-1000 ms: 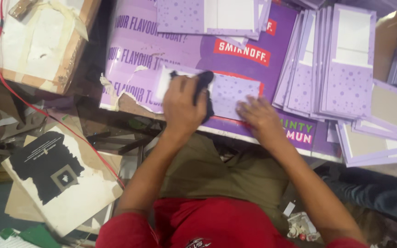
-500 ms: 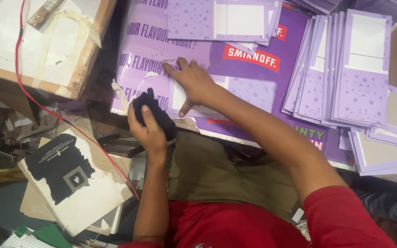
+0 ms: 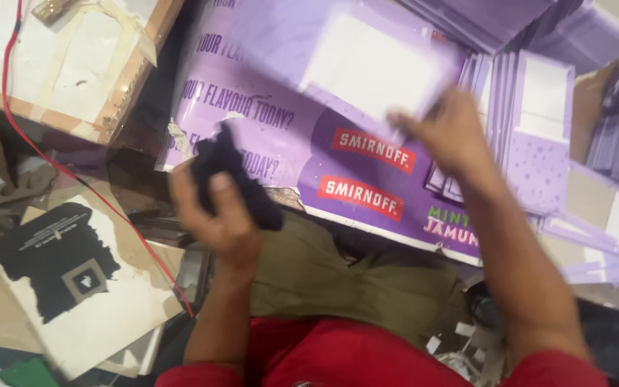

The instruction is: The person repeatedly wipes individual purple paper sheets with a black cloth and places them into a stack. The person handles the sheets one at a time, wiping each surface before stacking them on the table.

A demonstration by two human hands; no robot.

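Now my left hand [image 3: 227, 215] is gripping a crumpled black cloth [image 3: 234, 179] near the glossy purple printed sheet [image 3: 288, 132], while my right hand [image 3: 453, 132] is pinching a flat purple card with a white rectangular panel [image 3: 367, 64], farther right.

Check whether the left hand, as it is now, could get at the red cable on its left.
Probably yes. The left hand grips a dark cloth, but the red cable lies in the open beside it, across the black-and-white board, with nothing between; it would likely need to free fingers first.
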